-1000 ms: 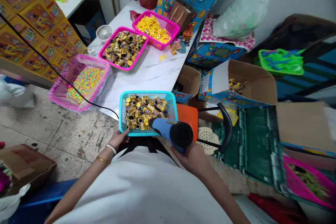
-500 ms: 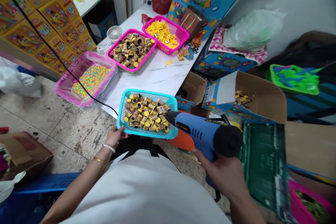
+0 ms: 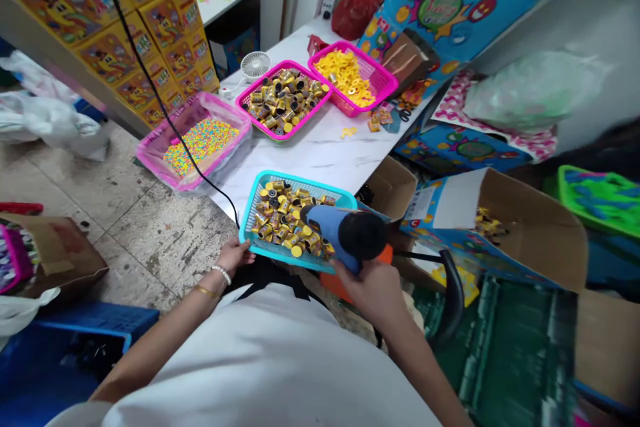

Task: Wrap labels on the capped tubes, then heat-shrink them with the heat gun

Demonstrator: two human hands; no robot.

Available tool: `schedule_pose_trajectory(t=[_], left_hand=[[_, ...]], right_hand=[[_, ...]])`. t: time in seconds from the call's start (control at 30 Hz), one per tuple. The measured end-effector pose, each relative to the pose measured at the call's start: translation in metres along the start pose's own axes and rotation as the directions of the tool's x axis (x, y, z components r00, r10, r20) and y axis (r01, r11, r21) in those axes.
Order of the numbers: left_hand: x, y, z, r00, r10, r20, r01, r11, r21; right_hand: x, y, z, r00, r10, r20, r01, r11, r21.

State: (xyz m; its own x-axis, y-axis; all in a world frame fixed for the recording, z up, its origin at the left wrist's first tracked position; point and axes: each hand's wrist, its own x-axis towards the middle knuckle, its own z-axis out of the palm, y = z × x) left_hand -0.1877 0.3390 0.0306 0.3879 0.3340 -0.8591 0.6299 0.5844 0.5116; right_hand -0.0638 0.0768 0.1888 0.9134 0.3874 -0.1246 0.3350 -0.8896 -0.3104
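Note:
My right hand (image 3: 373, 293) is wrapped round the handle of a blue heat gun (image 3: 333, 227). The gun's black nozzle points left and down over the turquoise basket (image 3: 295, 258). Many small gold cylinders (image 3: 285, 213) with yellow or black ends fill that basket, lying at all angles. At the basket's near left corner, my left hand (image 3: 235, 257) grips the rim, fingers partly hidden beneath it. The basket sits at the near end of the marble-patterned table (image 3: 320, 153), close against my body.
Behind are a pink basket of similar cylinders (image 3: 243, 110) and one of yellow pieces (image 3: 380, 90). Left stands a pink tub of coloured beads (image 3: 150, 153). A black cable (image 3: 165, 107) hangs across the left side. Open cardboard boxes (image 3: 540, 233) and green crates (image 3: 515, 340) crowd the right.
The heat gun and my right hand have moved left, so the nozzle is farther over the basket. My left hand still grips the rim. The camera view has shifted left.

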Motion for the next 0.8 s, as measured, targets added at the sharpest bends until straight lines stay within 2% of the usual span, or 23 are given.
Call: schedule_pose_trajectory(t=[0.07, 0.13, 0.27, 0.4, 0.5, 0.6, 0.8], left_hand=[[0.002, -0.002, -0.002, 1.000, -0.018, 0.006, 0.018, 1.000, -0.003], [0.003, -0.004, -0.005, 0.999, -0.035, 0.018, 0.035, 0.999, -0.008], [0.003, -0.008, -0.012, 0.996, -0.070, 0.050, 0.071, 0.997, -0.018], [0.006, -0.007, -0.019, 0.993, -0.094, 0.076, 0.096, 0.995, -0.026], [0.009, -0.004, -0.023, 0.992, -0.094, 0.088, 0.097, 0.995, -0.028], [0.012, -0.001, -0.027, 0.990, -0.097, 0.105, 0.099, 0.995, -0.020], [0.017, 0.004, -0.033, 0.988, -0.079, 0.130, 0.078, 0.997, 0.016]], right_hand=[[0.005, -0.008, 0.002, 0.988, -0.050, 0.143, 0.047, 0.999, 0.023], [0.006, -0.012, 0.000, 0.971, -0.085, 0.223, 0.080, 0.996, 0.032], [0.006, -0.022, -0.005, 0.957, -0.095, 0.273, 0.107, 0.994, -0.027], [0.009, -0.041, -0.002, 0.916, -0.214, 0.339, 0.211, 0.976, 0.046], [0.009, -0.050, 0.006, 0.908, -0.258, 0.329, 0.243, 0.966, 0.085], [0.008, -0.045, 0.010, 0.916, -0.258, 0.308, 0.241, 0.966, 0.091], [-0.007, -0.017, 0.021, 0.911, -0.235, 0.339, 0.198, 0.970, 0.140]])
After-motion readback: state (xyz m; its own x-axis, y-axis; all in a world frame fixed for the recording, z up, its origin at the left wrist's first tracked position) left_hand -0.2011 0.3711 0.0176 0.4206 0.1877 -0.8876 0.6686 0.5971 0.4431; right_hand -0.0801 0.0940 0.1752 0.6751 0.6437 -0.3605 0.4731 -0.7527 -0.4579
